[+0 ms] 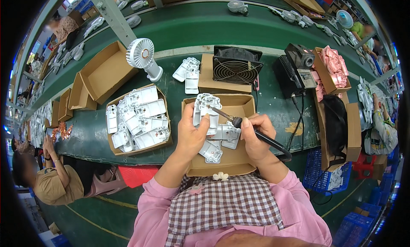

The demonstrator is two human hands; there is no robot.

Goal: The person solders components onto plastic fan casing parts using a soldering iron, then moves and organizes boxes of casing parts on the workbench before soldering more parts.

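- Housing (200, 109): left hand (192, 135) curled closed around it.
- Right hand (258, 134): closed pen-like on iron (235, 120), tip at housing.
- Housing's long axis runs fore-and-aft, free end pointing forward.

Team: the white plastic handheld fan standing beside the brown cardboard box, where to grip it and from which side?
Probably the upright white handle, coming from the right. It is narrower than the round grille head above, so a hand should wrap it easily; the brown cardboard box crowds its left, while bare green tabletop shows on its right.
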